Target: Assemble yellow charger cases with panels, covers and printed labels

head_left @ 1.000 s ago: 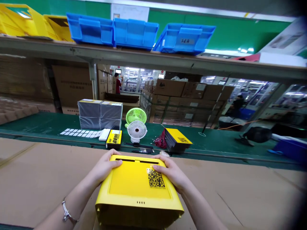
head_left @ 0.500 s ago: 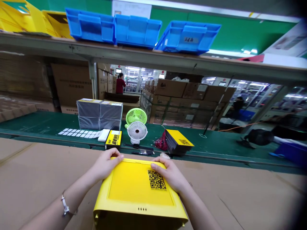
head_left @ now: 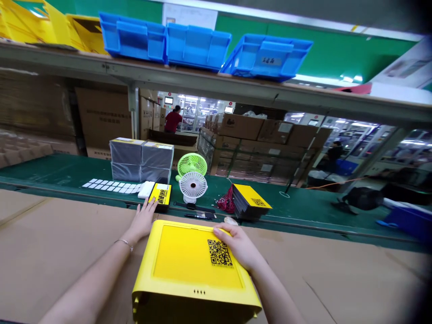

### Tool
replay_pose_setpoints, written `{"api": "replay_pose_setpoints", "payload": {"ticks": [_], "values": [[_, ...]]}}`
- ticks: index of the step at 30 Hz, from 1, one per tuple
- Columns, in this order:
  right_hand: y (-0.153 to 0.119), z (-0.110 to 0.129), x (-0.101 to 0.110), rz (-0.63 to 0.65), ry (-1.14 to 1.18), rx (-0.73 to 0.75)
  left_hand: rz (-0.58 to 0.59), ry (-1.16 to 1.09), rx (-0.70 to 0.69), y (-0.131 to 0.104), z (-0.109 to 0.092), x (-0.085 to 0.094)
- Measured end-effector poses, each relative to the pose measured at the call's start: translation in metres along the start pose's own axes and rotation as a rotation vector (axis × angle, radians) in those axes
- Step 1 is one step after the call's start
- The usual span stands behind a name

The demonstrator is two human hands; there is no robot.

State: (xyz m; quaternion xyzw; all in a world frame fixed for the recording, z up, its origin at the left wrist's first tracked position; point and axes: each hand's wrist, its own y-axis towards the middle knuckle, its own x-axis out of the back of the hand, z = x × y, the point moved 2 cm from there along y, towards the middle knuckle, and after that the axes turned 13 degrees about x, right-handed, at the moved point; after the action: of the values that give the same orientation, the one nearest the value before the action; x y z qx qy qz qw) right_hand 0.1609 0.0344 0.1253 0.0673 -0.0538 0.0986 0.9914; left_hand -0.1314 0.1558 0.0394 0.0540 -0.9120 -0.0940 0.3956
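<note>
A yellow plastic housing [head_left: 189, 261] with a printed QR code and a dark open front rests on the cardboard before me. My right hand [head_left: 236, 243] grips its far right edge, thumb on top beside the code. Stretched forward, my left hand [head_left: 144, 219] is open, its fingertips at the near side of a stack of yellow-and-black printed cards [head_left: 161, 194]; whether they press on it I cannot tell. Left of that stack lie a white stack [head_left: 146, 190] and rows of small white stickers [head_left: 113, 186].
Behind stand a white fan [head_left: 193, 185], a green fan [head_left: 192, 163] and wrapped grey blocks [head_left: 141, 162]. To the right are red cables [head_left: 227, 201] and a stack of yellow-topped panels [head_left: 251, 200]. Blue bins [head_left: 199, 45] line the shelf overhead. A person [head_left: 173, 119] stands far back.
My left hand has let go of the housing's far left corner and moved forward to the printed cards, fingers now extended. My right hand stays on the housing.
</note>
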Motion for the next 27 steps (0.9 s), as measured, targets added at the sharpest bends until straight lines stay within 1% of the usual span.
{"api": "replay_pose_setpoints", "payload": {"ticks": [3,5,7,10,12,13,15,16,18,19,21,22,23,25,27], "values": [[-0.001,0.004,-0.001,0.009,-0.058,0.03,-0.077,-0.021,-0.024,-0.013,0.007,0.008],[-0.002,0.006,-0.002,0.02,-0.09,0.039,-0.122,-0.059,-0.022,-0.017,0.006,0.019],[-0.002,0.008,-0.002,0.03,-0.091,0.034,-0.18,-0.116,-0.009,-0.017,0.002,0.036],[-0.001,0.008,-0.002,0.026,-0.106,0.051,-0.334,-0.245,0.034,-0.016,-0.011,0.066],[-0.001,0.007,-0.002,0.024,-0.104,0.051,-0.441,-0.366,0.071,-0.017,-0.023,0.085],[-0.001,0.007,-0.002,0.023,-0.102,0.047,-0.474,-0.437,0.083,-0.019,-0.031,0.094],[-0.001,0.007,-0.003,0.019,-0.113,0.047,-0.485,-0.585,0.082,-0.024,-0.049,0.11],[-0.002,0.007,-0.004,0.013,-0.131,0.057,-0.469,-0.645,0.072,-0.029,-0.059,0.118],[-0.003,0.008,-0.005,-0.003,-0.171,0.081,-0.38,-0.79,0.058,-0.041,-0.079,0.13],[-0.004,0.009,-0.005,-0.018,-0.187,0.091,-0.313,-0.881,0.06,-0.049,-0.088,0.136],[-0.006,0.01,-0.004,-0.059,-0.234,0.116,-0.127,-1.105,0.091,-0.067,-0.104,0.144],[-0.007,0.012,-0.004,-0.091,-0.267,0.134,-0.052,-1.169,0.11,-0.076,-0.11,0.147],[-0.009,0.014,-0.003,-0.133,-0.304,0.154,0.013,-1.204,0.125,-0.086,-0.116,0.149],[-0.015,0.021,-0.002,-0.239,-0.388,0.204,0.122,-1.178,0.139,-0.107,-0.126,0.15],[-0.025,0.034,-0.006,-0.326,-0.499,0.317,0.291,-1.096,0.148,-0.128,-0.137,0.144]]}}
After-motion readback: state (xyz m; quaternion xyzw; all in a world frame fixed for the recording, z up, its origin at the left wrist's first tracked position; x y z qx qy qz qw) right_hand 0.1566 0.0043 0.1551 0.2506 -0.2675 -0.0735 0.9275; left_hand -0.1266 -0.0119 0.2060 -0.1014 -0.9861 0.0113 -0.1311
